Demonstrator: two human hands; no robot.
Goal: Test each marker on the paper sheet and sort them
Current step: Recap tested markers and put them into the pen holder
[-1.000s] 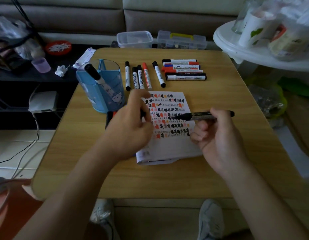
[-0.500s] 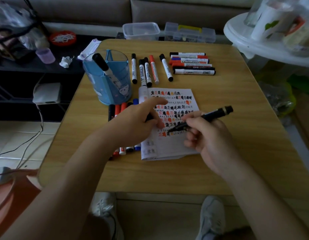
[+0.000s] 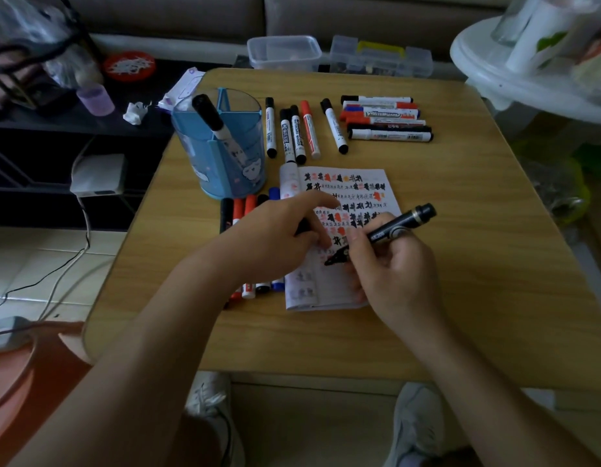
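Marker (image 3: 390,232) now tips onto our paper sheet (image 3: 354,183) mid-frame; right hand (image 3: 393,281) grips it, left hand (image 3: 275,237) pinches its cap (image 3: 303,227).

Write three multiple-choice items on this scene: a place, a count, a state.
1. Where is the blue holder relative to the paper sheet? A) on it B) left and behind C) right
2. Markers in the holder? A) none B) one C) three
3. The black marker in the right hand is: A) capped B) lying flat C) uncapped, tip on the paper
1B, it stands off the sheet's far-left corner; 2B, one black-capped marker leans inside; 3C, its bare tip meets the sheet.
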